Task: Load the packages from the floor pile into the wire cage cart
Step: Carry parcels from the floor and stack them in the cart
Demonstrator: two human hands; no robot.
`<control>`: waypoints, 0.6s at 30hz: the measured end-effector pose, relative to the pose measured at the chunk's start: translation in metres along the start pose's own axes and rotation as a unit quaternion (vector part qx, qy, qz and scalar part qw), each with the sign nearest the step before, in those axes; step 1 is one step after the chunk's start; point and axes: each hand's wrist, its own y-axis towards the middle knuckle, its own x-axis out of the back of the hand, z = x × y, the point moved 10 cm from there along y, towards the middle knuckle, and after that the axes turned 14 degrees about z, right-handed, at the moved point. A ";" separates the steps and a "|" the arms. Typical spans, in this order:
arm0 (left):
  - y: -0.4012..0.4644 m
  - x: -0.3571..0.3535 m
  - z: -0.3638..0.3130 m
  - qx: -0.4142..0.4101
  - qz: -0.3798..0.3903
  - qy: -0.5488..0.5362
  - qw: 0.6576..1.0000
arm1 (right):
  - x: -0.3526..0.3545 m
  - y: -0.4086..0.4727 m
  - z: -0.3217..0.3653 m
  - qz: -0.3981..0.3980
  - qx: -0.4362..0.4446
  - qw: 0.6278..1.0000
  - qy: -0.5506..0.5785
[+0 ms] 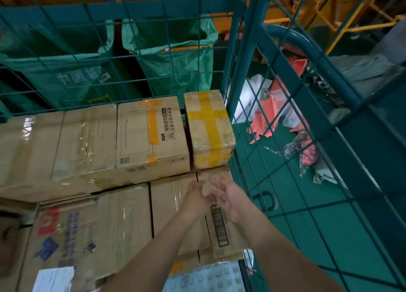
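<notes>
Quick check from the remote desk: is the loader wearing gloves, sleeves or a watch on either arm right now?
No. The left hand and right hand are both bare, without gloves. Both forearms are uncovered as far as the frame shows, with no sleeve, watch or wristband visible.

both hands (214,196) on boxed package (222,232)

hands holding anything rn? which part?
Both hands, left hand and right hand, rest on the top far end of the barcoded box in the cage cart. Fingers blurred; can't confirm a closed grip.
</notes>
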 end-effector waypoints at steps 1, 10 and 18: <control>-0.013 -0.009 0.007 0.011 0.002 -0.035 0.999 | 0.001 -0.012 -0.011 -0.005 -0.004 1.000 0.009; -0.096 -0.061 0.044 0.047 0.031 -0.243 0.968 | -0.005 -0.101 -0.076 -0.014 -0.025 0.998 0.054; -0.159 -0.096 0.066 0.030 0.068 -0.269 0.960 | 0.002 -0.169 -0.133 -0.036 -0.009 0.995 0.093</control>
